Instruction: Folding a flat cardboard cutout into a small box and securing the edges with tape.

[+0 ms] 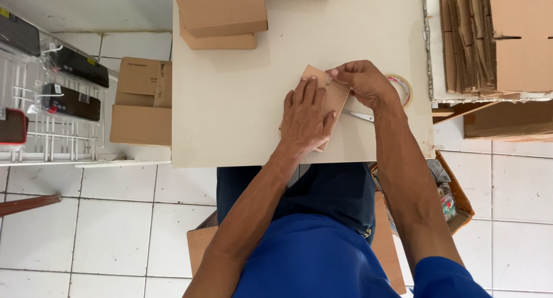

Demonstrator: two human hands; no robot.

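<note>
Item one: small flat cardboard box [328, 90], brown, lying near the front edge of the pale table [230, 102], tilted slightly off square. I see my left hand [305, 116] spread flat on top of it, palm down, fingers extended, pressing rather than gripping. My right hand [363, 82] is curled at the box's upper right corner, fingertips pinching the edge of a flap there.

Item two: roll of clear tape [405, 89], lying on the table just beyond my right hand, partly hidden by it.

Item three: scissors [360, 116], only the metal blades showing between the box and my right wrist.

Item four: two folded cardboard boxes [222, 15], stacked at the far edge of the table, well apart from my hands.

Item five: stack of flattened cardboard sheets [469, 41], standing on edge to the right of the table.

Item six: white wire rack [52, 131] at left, holding dark wrapped packages.
</note>
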